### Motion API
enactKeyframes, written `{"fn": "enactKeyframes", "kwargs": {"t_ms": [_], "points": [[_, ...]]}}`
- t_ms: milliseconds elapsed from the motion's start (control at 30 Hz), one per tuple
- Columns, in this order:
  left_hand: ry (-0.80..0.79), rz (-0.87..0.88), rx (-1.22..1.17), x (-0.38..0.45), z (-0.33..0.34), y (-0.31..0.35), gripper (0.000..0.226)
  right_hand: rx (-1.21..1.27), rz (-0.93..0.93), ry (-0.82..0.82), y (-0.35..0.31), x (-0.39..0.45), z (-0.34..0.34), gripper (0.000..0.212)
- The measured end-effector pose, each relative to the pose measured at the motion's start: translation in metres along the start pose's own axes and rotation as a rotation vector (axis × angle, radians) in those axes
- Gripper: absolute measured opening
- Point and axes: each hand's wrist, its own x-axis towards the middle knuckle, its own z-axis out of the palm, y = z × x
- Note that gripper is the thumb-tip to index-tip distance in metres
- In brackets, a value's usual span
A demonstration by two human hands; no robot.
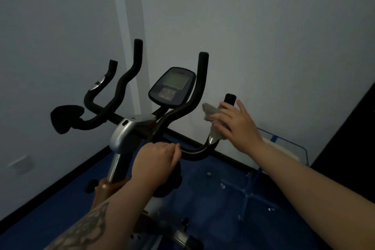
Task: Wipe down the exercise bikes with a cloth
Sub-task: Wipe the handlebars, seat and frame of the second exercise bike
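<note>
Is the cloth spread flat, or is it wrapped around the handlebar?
Wrapped. The right hand grips the grey cloth bunched around the right handlebar grip; one loose corner sticks out.

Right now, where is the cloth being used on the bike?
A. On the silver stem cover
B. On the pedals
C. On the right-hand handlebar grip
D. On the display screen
C: the right hand wraps the grey cloth round the right handlebar grip, while the left hand grips the lower bar.
</note>
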Motion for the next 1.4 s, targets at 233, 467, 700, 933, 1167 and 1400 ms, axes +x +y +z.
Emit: {"fn": "enactKeyframes", "kwargs": {"t_ms": [233,467,700,933,1167,1400], "points": [[0.036,-0.013,-0.029,-0.001,0.007,-0.003,0.041,0.428,0.415,0.329,-0.056,-0.029,0.049,0.034],[0.019,0.016,0.015,-0.002,0.009,-0.004,0.04,0.536,0.781,0.492,-0.069,0.009,0.044,0.061],[0.03,0.014,-0.012,-0.002,0.008,-0.004,0.038,0.737,0.969,0.459,-0.047,0.022,0.039,0.062],[0.019,0.015,-0.019,-0.001,0.005,-0.002,0.038,0.709,1.024,0.506,-0.028,0.037,0.023,0.05],[0.037,-0.027,-0.033,-0.001,0.006,-0.002,0.041,0.582,0.971,0.414,-0.056,0.034,0.033,0.063],[0.011,-0.012,-0.013,-0.002,0.005,-0.002,0.039,0.474,0.955,0.511,-0.037,0.052,0.027,0.054]]}}
